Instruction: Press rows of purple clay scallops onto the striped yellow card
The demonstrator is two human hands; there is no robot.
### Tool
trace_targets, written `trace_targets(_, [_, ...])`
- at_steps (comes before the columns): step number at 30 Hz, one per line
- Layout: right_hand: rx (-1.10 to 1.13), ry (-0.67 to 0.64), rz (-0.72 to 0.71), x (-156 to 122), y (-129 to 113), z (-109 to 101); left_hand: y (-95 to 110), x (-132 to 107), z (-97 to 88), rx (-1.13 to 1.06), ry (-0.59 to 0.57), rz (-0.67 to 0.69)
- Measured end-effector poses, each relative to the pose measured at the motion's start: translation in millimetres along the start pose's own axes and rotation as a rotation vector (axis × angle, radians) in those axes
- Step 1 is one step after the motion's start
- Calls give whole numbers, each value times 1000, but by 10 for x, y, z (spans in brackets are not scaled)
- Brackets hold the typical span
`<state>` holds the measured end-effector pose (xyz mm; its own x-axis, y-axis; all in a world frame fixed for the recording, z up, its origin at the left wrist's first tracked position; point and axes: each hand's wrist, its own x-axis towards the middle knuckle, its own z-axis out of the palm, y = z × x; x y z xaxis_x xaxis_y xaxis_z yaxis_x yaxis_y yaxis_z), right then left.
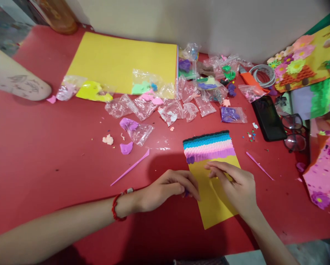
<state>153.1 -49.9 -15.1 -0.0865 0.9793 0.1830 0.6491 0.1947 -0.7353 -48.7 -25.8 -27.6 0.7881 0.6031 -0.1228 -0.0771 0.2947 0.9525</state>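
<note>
across twelve o'clock of the yellow card (216,204), flat on the red table (65,158), run clay rows (209,145); at nine, my left hand (167,189) curls round purple clay (187,193); at three, my right hand (238,184) bends, whether gripping anything i cannot tell.

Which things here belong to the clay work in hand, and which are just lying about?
Likely part of the job:
striped yellow card
purple dab on it
pink tools
bagged purple clay

Apparently just lying about:
phone
glasses
coiled cable
tumbler
</note>
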Motion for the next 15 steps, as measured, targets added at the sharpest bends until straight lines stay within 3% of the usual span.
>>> trace_targets(6, [-75,-14,-63,78,0,51,-69,31,64,-23,59,-39])
trace_targets(9, [-129,-60,-162,107,15,67,-96,43,86,28,51,-16])
trace_targets(12, [-194,-53,-241,134,18,82,-83,25,81,178,58,10])
trace_targets(15, [-231,-21,-258,139,24,95,-63,-22,64,492,70,169])
